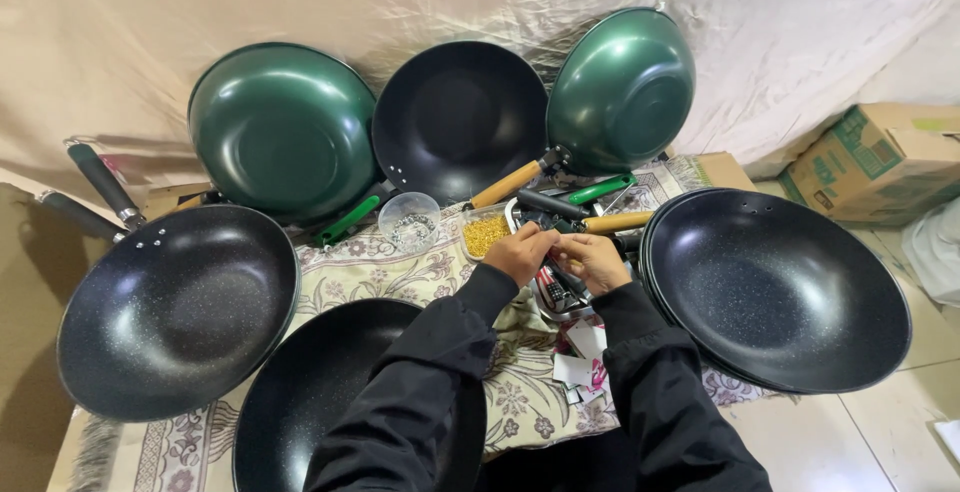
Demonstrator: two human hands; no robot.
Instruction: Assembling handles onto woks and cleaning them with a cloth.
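Note:
My left hand (522,250) and my right hand (592,258) meet over the middle of a patterned cloth (380,270), fingertips pinched together on something too small to make out. Just beyond them lies a clear tray of small gold screws (484,233), and a wooden pan handle (612,221) rests right behind my right hand. Beneath my hands sit a dark tool and some red-and-white paper scraps (580,357). Both arms wear black sleeves.
Black woks surround me: one at left (175,310), one at front (310,392), a stack at right (780,287). Two green woks (283,127) (622,87) and a black one (458,117) lean on the draped backdrop. A clear cup (408,220) and a cardboard box (880,157) stand nearby.

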